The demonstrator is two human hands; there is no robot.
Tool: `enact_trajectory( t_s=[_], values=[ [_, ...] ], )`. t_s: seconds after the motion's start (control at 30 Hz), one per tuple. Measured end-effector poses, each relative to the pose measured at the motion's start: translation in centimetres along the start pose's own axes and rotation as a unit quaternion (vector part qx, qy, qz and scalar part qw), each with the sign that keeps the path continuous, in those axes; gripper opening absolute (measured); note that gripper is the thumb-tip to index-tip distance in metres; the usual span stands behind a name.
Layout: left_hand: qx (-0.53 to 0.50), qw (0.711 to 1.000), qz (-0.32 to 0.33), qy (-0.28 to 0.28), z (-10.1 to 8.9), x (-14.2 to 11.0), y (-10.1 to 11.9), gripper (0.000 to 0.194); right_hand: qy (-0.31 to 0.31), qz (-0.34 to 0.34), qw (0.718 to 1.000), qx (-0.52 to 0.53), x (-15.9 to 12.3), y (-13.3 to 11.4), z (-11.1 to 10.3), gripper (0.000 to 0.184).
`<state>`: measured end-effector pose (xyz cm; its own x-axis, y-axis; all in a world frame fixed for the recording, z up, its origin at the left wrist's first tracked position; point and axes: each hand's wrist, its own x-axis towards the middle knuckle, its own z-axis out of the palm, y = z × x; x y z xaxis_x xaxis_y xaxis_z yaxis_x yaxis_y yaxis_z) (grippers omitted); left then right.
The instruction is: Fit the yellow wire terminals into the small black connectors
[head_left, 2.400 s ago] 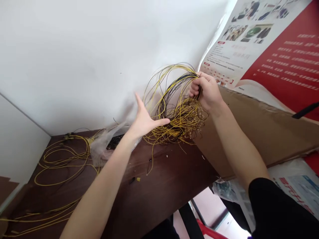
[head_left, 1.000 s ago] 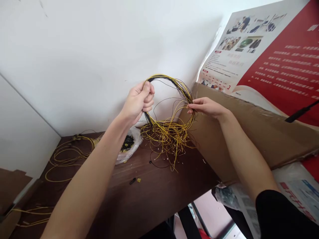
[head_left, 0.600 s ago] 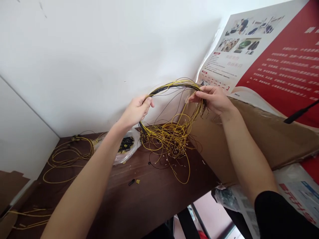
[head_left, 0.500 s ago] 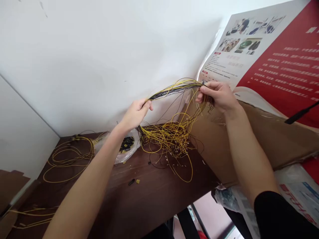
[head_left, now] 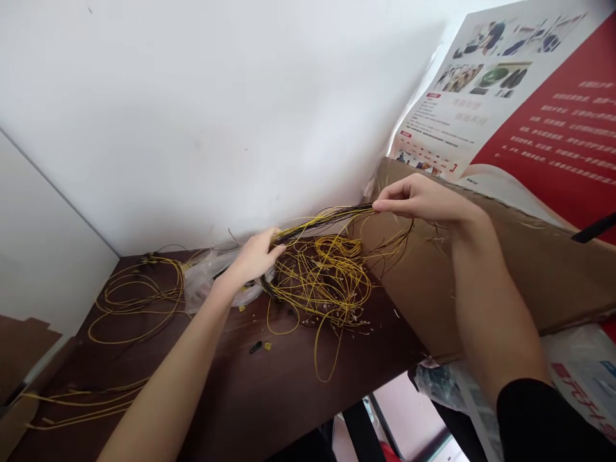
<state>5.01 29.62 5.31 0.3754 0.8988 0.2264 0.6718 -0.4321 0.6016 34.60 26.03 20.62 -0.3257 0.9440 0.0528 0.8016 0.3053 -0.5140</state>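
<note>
A bundle of thin black and yellow wires [head_left: 323, 220] stretches between my two hands, low over the dark brown table. My left hand [head_left: 257, 255] is closed round its left part, thumb on top. My right hand [head_left: 414, 200] pinches the bundle at the right, between thumb and fingers, and loose black ends hang below it. Under the bundle, a tangled heap of yellow wires [head_left: 332, 282] with small light tips lies on the table. One yellow loop reaches toward the front.
A coil of yellow cable [head_left: 139, 298] lies at the left, beside a clear plastic bag [head_left: 197, 279]. More yellow cables [head_left: 86, 401] lie nearer. Small black and yellow pieces [head_left: 262, 346] sit on the table [head_left: 298, 398]. A cardboard box [head_left: 423, 282] and a poster [head_left: 462, 115] stand at the right.
My left hand was open and then closed on the wires. Both hands have since lowered the bundle, pulling its arch nearly straight, and the yellow wires now rest spread on the table.
</note>
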Motion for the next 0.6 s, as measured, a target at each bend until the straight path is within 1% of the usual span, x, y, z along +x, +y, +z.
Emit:
enact_trajectory(
  t_s=[0.07, 0.1, 0.13, 0.2, 0.23, 0.27, 0.33, 0.37, 0.4, 0.43, 0.47, 0.53, 0.6],
  values=[
    [-0.074, 0.995, 0.062, -0.008, -0.9, -0.3, 1.5, 0.057, -0.007, -0.031, 0.999, 0.000, 0.5, -0.4, 1.1, 0.033],
    [-0.102, 0.991, 0.089, -0.016, -1.3, -0.3, 2.6, 0.066, -0.012, -0.048, 0.999, 0.003, 0.7, -0.8, 1.7, 0.033],
    [-0.125, 0.985, 0.115, -0.016, -1.6, -0.2, 3.7, 0.069, -0.017, -0.065, 0.998, 0.007, 1.0, -1.2, 2.2, 0.033],
    [-0.146, 0.975, 0.170, 0.005, -1.9, 0.3, 6.2, 0.072, -0.030, -0.097, 0.995, 0.019, 1.6, -2.2, 3.3, 0.033],
    [-0.151, 0.970, 0.191, 0.012, -1.8, 0.7, 7.2, 0.070, -0.036, -0.111, 0.993, 0.027, 1.8, -2.7, 3.7, 0.033],
    [-0.157, 0.966, 0.203, 0.019, -1.7, 1.1, 8.2, 0.063, -0.041, -0.124, 0.991, 0.035, 2.0, -3.2, 4.0, 0.034],
    [-0.154, 0.968, 0.197, 0.006, -1.5, 1.8, 9.2, 0.033, -0.046, -0.138, 0.988, 0.054, 2.2, -3.9, 4.4, 0.034],
    [-0.153, 0.969, 0.192, -0.006, -1.5, 2.1, 9.4, 0.023, -0.047, -0.138, 0.987, 0.064, 2.3, -4.0, 4.4, 0.034],
    [-0.155, 0.969, 0.189, -0.019, -1.6, 2.2, 9.4, 0.022, -0.051, -0.132, 0.987, 0.077, 2.2, -4.0, 4.3, 0.033],
    [-0.161, 0.968, 0.188, -0.026, -1.9, 2.3, 9.2, 0.026, -0.058, -0.123, 0.986, 0.091, 2.1, -3.8, 4.2, 0.033],
    [-0.170, 0.967, 0.190, -0.023, -2.2, 2.2, 8.8, 0.028, -0.070, -0.113, 0.985, 0.108, 2.0, -3.5, 4.0, 0.034],
    [-0.195, 0.962, 0.189, 0.008, -3.1, 1.9, 8.1, 0.029, -0.116, -0.095, 0.979, 0.141, 1.9, -2.4, 3.5, 0.036],
    [-0.230, 0.955, 0.178, 0.065, -4.1, 1.6, 7.4, 0.029, -0.166, -0.087, 0.969, 0.163, 1.7, -1.2, 3.1, 0.038]
  ],
)
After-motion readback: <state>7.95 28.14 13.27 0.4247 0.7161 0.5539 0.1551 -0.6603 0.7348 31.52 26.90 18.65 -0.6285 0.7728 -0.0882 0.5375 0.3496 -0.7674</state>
